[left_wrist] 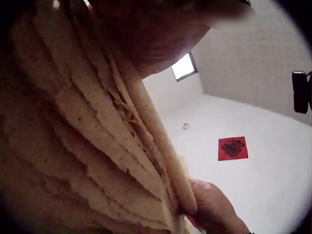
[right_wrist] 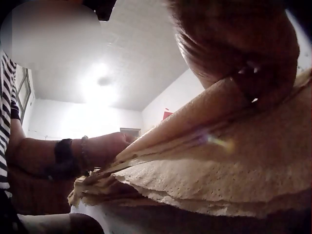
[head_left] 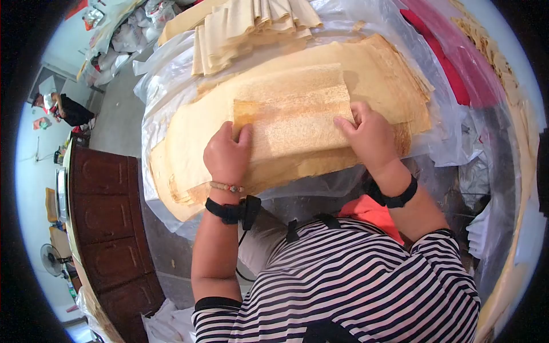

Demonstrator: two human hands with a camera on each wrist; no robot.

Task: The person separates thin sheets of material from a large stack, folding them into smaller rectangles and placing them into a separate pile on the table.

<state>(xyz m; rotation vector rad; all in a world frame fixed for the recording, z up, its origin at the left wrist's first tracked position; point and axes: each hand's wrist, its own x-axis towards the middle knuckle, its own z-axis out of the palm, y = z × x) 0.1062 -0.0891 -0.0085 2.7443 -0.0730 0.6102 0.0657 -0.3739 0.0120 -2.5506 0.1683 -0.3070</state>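
Note:
Thin tan sheets lie in a broad stack (head_left: 194, 126). On top is a folded sheet (head_left: 297, 128), its near edge bent over into a rounded fold. The left hand (head_left: 227, 153) pinches its left end between thumb and fingers, and the right hand (head_left: 370, 137) pinches the right end. In the left wrist view the layered sheets (left_wrist: 87, 126) fill the left side, with the right hand (left_wrist: 212, 204) at the far end of the fold. The right wrist view shows the right hand (right_wrist: 239, 44) close over the rolled edge (right_wrist: 190, 114) and the left hand (right_wrist: 109, 148) beyond.
Folded tan sheets (head_left: 243, 28) lie in a pile behind the stack, on clear plastic (head_left: 166, 74). Red cloth (head_left: 440, 63) is at the right. A dark wooden cabinet (head_left: 108, 211) stands at the left, and another person (head_left: 63, 106) is in the far left background.

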